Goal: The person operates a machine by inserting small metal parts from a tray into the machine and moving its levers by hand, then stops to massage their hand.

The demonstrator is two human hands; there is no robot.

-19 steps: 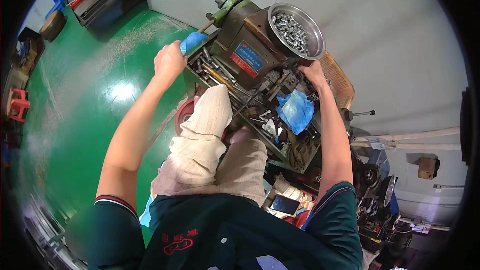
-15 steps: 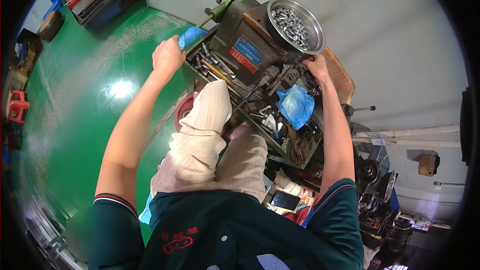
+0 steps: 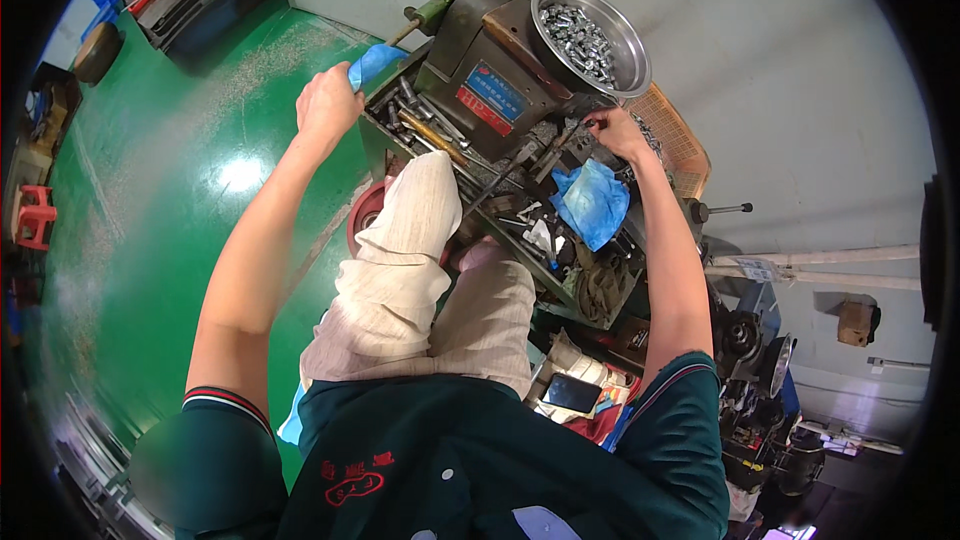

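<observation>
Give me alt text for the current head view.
A person's left hand grips a blue-wrapped lever on a green-grey machine, while the right hand is at metalwork below a steel bowl of small metal parts. A crumpled blue sheet lies left of the right forearm.

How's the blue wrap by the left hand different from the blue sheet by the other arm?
The blue wrap is on a lever, gripped by the left hand; the blue sheet lies crumpled beside the right forearm, unheld. The wrap's visible part looks small and narrow; the sheet looks bigger and spread out. Both are blue.
</observation>
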